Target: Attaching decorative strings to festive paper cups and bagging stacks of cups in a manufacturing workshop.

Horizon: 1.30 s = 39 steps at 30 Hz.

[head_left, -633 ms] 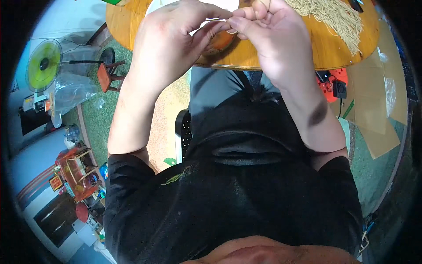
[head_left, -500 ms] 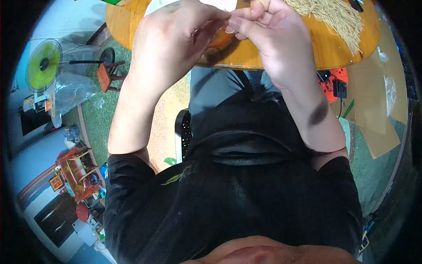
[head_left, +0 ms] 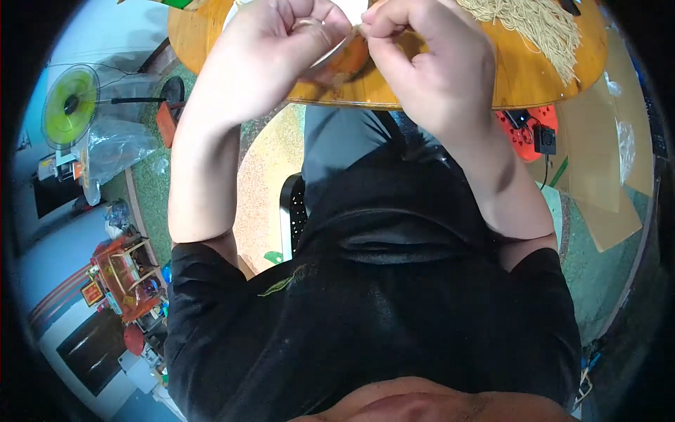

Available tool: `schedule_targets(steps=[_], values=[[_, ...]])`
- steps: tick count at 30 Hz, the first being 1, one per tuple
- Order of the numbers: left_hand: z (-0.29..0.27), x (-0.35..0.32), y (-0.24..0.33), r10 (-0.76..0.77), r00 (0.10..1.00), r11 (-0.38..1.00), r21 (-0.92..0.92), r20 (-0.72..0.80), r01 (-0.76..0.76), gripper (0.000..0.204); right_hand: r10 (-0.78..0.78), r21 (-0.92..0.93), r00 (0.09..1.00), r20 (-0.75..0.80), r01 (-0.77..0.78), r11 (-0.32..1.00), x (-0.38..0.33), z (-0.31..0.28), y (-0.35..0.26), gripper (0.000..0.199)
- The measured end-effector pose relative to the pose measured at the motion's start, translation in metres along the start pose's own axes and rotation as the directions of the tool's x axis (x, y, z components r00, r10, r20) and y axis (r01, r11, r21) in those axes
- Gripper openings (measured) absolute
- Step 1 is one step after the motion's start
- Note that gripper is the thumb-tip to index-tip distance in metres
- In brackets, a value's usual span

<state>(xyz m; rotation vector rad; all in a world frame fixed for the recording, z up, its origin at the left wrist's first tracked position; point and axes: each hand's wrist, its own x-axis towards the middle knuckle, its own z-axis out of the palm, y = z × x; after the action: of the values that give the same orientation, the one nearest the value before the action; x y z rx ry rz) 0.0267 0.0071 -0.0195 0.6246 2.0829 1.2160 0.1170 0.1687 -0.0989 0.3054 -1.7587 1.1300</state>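
Note:
Above the near edge of the round wooden table (head_left: 524, 70), both hands are raised close together with fingertips pinched. My left hand (head_left: 281, 49) is closed on a thin pale strand (head_left: 357, 30), part of which shows along its fingers. My right hand (head_left: 432, 60) pinches at the same small spot, thumb against forefinger. The strand is mostly hidden by the fingers, and its exact kind is hard to make out. To the right of the right hand lies a heap of long beige cords (head_left: 541, 35), their ends spread toward the table's edge.
Behind the hands is a white surface (head_left: 355, 8), partly covered, with a round orange-brown thing (head_left: 348, 62) below it. A red stool (head_left: 527, 144) with a black device (head_left: 544, 140) stands under the table's right side. Flattened cardboard (head_left: 598, 169) lies right; a green fan (head_left: 70, 105) stands left.
Both hands have turned at the wrist, and their fingertips have drawn slightly apart. My left hand has shifted a little left, uncovering more of the orange-brown thing.

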Motion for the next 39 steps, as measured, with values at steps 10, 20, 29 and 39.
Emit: schedule_targets(steps=[10, 20, 29, 39], values=[[-0.010, 0.010, -0.002, 0.039, 0.992, 0.988, -0.150, 0.123, -0.020, 0.015, 0.213, -0.035, 0.977, 0.007, -0.212, 0.977, -0.007, -0.004, -0.032, 0.026], [0.004, 0.023, -0.014, 0.513, 0.835, 0.832, -0.356, 0.201, -0.426, 0.012, 0.260, -0.127, 0.965, -0.018, -0.260, 0.957, -0.007, -0.002, -0.026, 0.018], [0.012, 0.007, 0.001, 0.198, 0.952, 0.971, 0.178, -0.234, -0.158, 0.018, 0.464, 0.272, 0.865, 0.192, -0.501, 0.821, -0.052, 0.007, 0.007, 0.003], [0.016, 0.010, 0.002, 0.239, 0.955, 0.920, 0.355, -0.179, -0.164, 0.017, 0.076, 0.266, 0.985, 0.154, -0.116, 0.957, -0.036, 0.007, 0.019, 0.003]])
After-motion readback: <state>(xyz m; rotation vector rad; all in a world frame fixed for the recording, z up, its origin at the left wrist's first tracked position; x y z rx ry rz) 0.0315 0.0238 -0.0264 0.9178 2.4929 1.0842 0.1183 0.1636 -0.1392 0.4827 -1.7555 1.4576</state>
